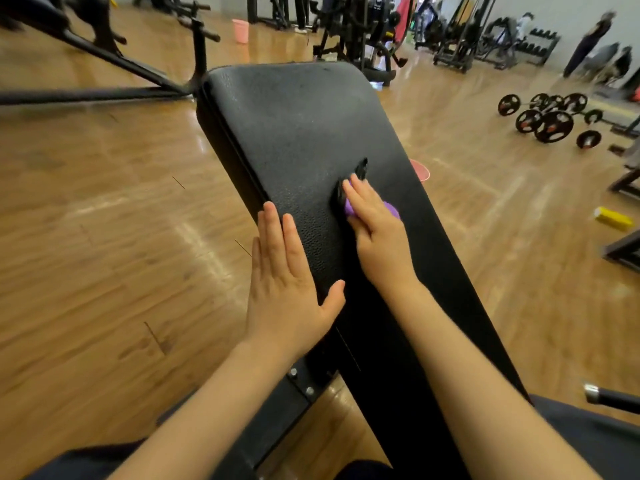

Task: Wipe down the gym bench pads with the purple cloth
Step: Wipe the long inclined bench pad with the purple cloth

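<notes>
- Right hand (375, 233) presses the cloth (391, 211) flat on the pad (294, 133), fingers straight, cloth mostly hidden under the palm.
- Left hand (287, 282) lies flat on the pad's left edge, holding nothing.
- Pad's long axis runs away and up-left from the cloth; unwiped area looks to lie ahead, so the right hand is nearer.

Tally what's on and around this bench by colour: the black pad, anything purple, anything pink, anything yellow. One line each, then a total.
Black bench pad: 1
Purple cloth, under the right hand: 1
Pink: 2, the bucket and the partly hidden object behind the pad
Yellow object on the floor: 1
Total: 5
</notes>
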{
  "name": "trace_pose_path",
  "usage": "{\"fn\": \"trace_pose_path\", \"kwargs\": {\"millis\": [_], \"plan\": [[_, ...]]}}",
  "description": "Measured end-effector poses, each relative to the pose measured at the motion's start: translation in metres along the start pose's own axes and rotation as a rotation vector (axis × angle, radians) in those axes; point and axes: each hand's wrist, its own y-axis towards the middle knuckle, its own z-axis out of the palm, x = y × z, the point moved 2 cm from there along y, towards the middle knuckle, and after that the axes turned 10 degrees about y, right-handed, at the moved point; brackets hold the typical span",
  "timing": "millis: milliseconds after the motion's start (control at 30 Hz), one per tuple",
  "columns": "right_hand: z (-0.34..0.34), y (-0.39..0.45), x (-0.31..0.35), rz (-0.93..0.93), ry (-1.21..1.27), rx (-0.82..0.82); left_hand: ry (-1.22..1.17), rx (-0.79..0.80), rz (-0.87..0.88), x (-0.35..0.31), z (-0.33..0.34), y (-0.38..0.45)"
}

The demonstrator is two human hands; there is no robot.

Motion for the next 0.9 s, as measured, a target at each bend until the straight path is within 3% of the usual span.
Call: {"fn": "trace_pose_path", "kwargs": {"millis": [200,300,633,900], "plan": [[-0.008,-0.065,-0.005,0.096,0.039,-0.058,-0.030,-0.031,-0.053,0.006,-0.008,0.023],[-0.004,-0.038,0.002,0.105,-0.002,-0.072,-0.046,-0.028,-0.082,0.006,-0.005,0.028],[0.024,0.144,0.036,-0.110,-0.096,0.113,0.016,-0.021,-0.130,0.001,0.000,0.026],[0.027,0.100,0.032,-0.061,0.008,-0.048,0.022,-0.026,-0.101,0.004,0.000,0.026]]}}
